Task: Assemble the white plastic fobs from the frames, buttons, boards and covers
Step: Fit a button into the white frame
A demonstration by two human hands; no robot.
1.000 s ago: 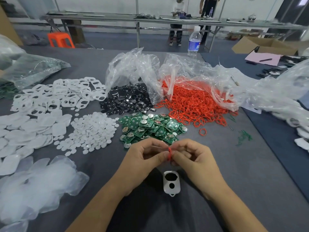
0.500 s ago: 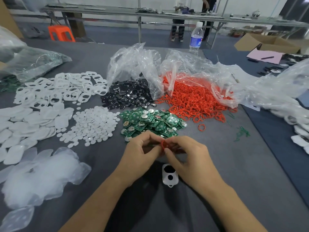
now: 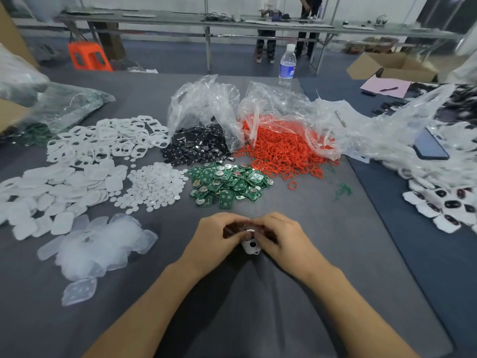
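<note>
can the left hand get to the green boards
Probably yes: the green boards lie just beyond the left hand with bare table between, though it now holds the white frame.

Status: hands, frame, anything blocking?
Both busy: left hand and right hand pinch white frame. Fingers hide its upper end. Nothing in the way; green boards lie just beyond.

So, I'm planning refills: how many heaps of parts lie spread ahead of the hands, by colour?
White: 3, frames, covers, buttons
Clear pads: 1
Black pieces: 1
Red rings: 1
Green boards: 1
Total: 7
</note>
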